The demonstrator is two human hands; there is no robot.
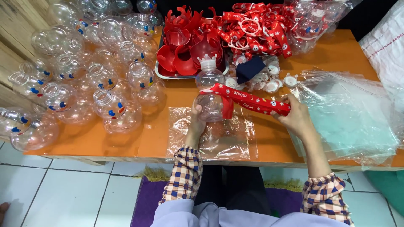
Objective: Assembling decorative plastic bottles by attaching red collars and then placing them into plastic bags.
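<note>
My left hand [196,119] grips a clear round plastic bottle [209,90] with a white crown-shaped cap, held upright above the orange table [126,141]. A red strap [248,101] with white print is looped around the bottle's neck and stretches to the right. My right hand [296,117] holds the strap's far end. Under the bottle a clear plastic bag [212,138] lies flat on the table.
Many clear round bottles [101,80] without caps crowd the table's left side. A metal tray [160,72] holds red plastic parts. Behind lie a heap of red straps [259,29], white caps [271,84] and a stack of clear bags [349,113] at right.
</note>
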